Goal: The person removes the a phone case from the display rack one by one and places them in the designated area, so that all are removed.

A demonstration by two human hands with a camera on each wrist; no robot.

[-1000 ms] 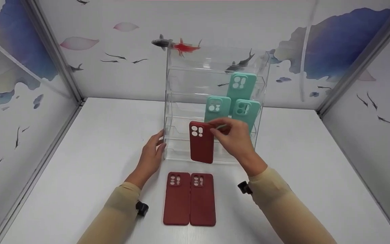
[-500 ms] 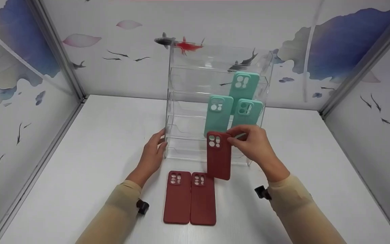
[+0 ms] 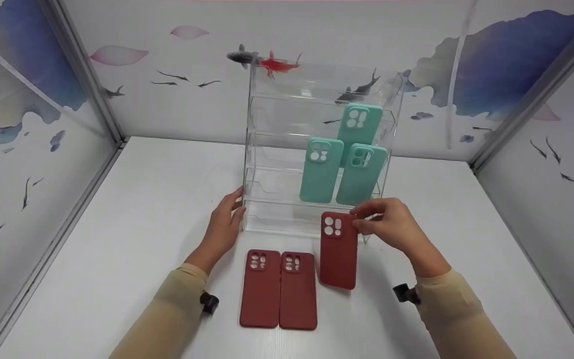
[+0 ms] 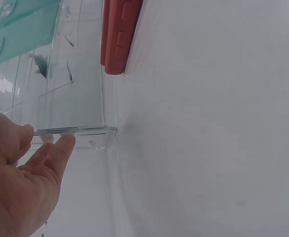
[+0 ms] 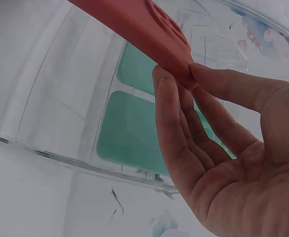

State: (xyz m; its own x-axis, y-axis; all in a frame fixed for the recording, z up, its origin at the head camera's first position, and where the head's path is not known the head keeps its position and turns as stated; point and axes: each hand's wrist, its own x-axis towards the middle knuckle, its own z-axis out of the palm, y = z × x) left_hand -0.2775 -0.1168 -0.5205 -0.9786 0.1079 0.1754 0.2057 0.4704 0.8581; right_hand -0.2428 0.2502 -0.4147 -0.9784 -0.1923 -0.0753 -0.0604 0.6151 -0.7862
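Note:
My right hand (image 3: 389,222) pinches a dark red phone case (image 3: 338,252) by its upper right corner. The case hangs upright in front of the clear display rack (image 3: 277,224), beside two more red phone cases (image 3: 260,289) lying flat side by side. In the right wrist view, the thumb and fingertips (image 5: 166,91) meet at the case's corner. My left hand (image 3: 224,224) grips the rack's left side panel, thumb on one face and fingers on the other, as the left wrist view shows. Three mint green phone cases (image 3: 321,172) stand in the rack's right half, one higher than the other two.
The rack stands on a white table (image 3: 142,209) and has several tiers. White panels (image 3: 177,109) printed with fish and leaves enclose the table at the back and sides, with metal posts (image 3: 87,75) at the corners.
My right hand has carried the red phone case down and to the right, away from the rack's lower middle. The left hand stays at the rack's side.

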